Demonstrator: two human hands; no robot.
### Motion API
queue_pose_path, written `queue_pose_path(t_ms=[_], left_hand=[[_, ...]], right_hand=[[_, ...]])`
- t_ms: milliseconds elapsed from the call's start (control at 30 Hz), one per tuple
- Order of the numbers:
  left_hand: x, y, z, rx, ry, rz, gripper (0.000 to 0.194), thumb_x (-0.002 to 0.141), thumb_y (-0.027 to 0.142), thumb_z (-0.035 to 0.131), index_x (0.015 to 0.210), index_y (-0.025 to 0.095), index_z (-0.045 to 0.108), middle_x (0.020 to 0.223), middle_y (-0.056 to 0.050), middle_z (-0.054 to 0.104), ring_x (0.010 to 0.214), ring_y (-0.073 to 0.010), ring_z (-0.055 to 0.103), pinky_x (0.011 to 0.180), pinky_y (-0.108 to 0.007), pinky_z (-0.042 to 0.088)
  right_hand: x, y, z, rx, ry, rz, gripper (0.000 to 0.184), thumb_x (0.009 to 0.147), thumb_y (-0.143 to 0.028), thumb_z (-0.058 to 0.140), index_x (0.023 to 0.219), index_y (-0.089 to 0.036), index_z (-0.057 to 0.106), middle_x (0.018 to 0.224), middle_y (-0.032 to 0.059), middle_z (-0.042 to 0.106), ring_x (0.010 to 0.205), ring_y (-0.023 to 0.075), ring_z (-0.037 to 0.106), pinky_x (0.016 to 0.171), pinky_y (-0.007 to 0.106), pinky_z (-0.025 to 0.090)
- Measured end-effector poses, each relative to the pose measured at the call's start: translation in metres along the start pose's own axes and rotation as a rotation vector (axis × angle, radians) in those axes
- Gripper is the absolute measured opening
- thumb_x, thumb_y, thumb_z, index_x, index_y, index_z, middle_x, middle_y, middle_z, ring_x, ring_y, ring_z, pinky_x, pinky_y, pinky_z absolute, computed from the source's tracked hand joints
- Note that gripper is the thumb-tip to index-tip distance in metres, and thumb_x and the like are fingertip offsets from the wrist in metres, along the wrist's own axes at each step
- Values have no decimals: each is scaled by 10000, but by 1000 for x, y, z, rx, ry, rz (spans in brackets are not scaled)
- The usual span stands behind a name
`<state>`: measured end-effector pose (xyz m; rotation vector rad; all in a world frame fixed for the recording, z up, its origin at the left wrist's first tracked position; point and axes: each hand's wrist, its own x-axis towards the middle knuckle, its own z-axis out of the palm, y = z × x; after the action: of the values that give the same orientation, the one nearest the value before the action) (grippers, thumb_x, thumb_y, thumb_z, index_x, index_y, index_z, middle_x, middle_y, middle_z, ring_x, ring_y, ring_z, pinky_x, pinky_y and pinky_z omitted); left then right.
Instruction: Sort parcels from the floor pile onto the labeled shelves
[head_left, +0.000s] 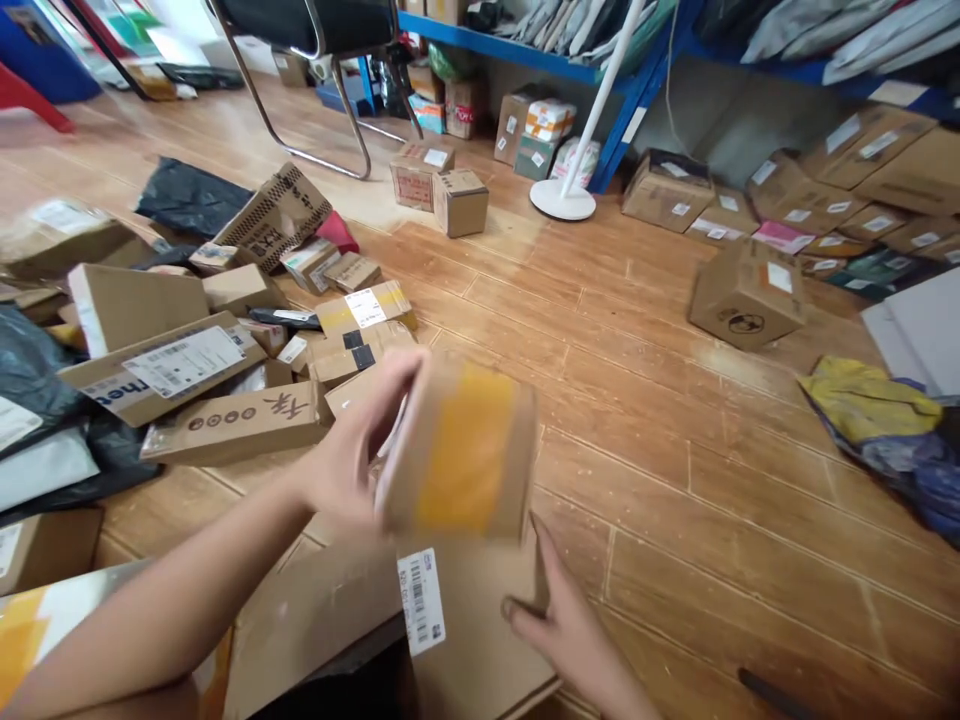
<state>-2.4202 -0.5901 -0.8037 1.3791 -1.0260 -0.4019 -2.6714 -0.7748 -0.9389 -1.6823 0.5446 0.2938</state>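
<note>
My left hand (367,440) is closed round the left side of a small cardboard box (469,450) with a broad strip of yellow tape. This box is blurred and held up over the floor. Just below it stands a larger cardboard box (480,640) with a white barcode label (421,602). My right hand (559,610) grips this larger box at its upper right edge, thumb on the near face and a finger behind the edge. Another plain carton (315,610) lies to the left, under my left forearm. The smaller box hides part of the larger one.
A heap of parcels, including a long printed box (240,420) and a black bag (191,195), covers the left floor. A white pole base (562,200), a chair (322,60) and blue shelving (510,45) stand behind. A carton (746,295) and a yellow-blue bag (870,400) lie right.
</note>
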Motion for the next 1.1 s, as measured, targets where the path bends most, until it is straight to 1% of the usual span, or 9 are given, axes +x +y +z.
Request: queue_pose_path(t_ms=[133, 200, 367, 533, 667, 767, 867, 1000, 1100], left_hand=[[-21, 37, 48, 503, -799, 119, 911, 596, 276, 780, 1449, 221, 466, 1239, -131, 614, 1137, -335, 561, 1155, -549, 322], [-24, 34, 64, 560, -953, 114, 996, 600, 284, 761, 1509, 178, 368, 1346, -154, 574, 1244, -339, 524, 1211, -524, 243], [-20, 18, 33, 544, -787, 74, 1192, 610, 491, 838, 1585, 252, 194, 1640, -149, 225, 1502, -410, 177, 1208, -612, 192], [-18, -1, -1, 517, -723, -6, 1239, 604, 426, 875, 1590, 319, 132, 1648, -143, 193, 1509, -412, 153, 1184, -628, 253], [-20, 4, 19, 537, -806, 14, 1112, 540, 370, 866, 1519, 278, 349, 1468, -143, 454, 1298, -379, 497, 1056, -487, 472], [-36, 19, 43, 823, -644, -110, 963, 570, 625, 806, 1391, 213, 517, 1204, -165, 574, 1026, -375, 614, 828, -470, 556], [-61, 33, 63, 983, -520, -340, 983, 730, 802, 568, 1444, 144, 416, 1043, -187, 642, 862, -377, 650, 683, -461, 538], [-87, 41, 64, 600, -591, -548, 1003, 866, 565, 578, 1567, 147, -4, 863, -85, 699, 708, -271, 661, 577, -330, 484], [-101, 21, 44, 122, -632, -618, 1011, 881, 459, 608, 1564, 236, -103, 890, -45, 707, 731, -217, 667, 603, -292, 497]], right_hand=[[4, 2, -14, 406, -66, 105, 707, 899, -700, 469, 1447, -255, 509, 1597, 46, 348, 1518, 264, 217, 1263, 476, 108], [3, 6, -18, 625, -146, 99, 786, 893, -797, 310, 1385, -246, 579, 1561, 58, 415, 1499, 273, 270, 1255, 483, 139], [-17, 16, -20, 555, -63, -120, 781, 869, -791, 403, 1492, -320, 425, 1610, 41, 331, 1507, 269, 247, 1247, 499, 141], [-34, 19, -12, 345, -93, -272, 841, 832, -702, 600, 1531, -314, 337, 1644, 65, 239, 1520, 283, 203, 1238, 499, 186], [-39, 16, -1, 182, -41, -238, 1203, 637, -568, 865, 1576, -315, 157, 1644, 121, 216, 1498, 315, 257, 1226, 532, 207], [-46, 11, 9, -61, 111, -298, 1429, 451, -593, 934, 1584, -254, 131, 1639, 180, 179, 1506, 386, 188, 1226, 587, 143], [-50, 5, 14, -118, 191, -314, 1397, 517, -587, 911, 1592, -234, 91, 1626, 196, 203, 1506, 380, 193, 1228, 574, 157], [-35, -11, -3, 23, 25, -328, 1369, 578, -592, 879, 1599, -251, 32, 1642, 158, 193, 1518, 315, 195, 1247, 484, 145], [-9, -26, -26, -8, -223, -346, 1365, 579, -674, 830, 1598, -259, 22, 1650, 143, 178, 1526, 304, 172, 1247, 475, 91]])
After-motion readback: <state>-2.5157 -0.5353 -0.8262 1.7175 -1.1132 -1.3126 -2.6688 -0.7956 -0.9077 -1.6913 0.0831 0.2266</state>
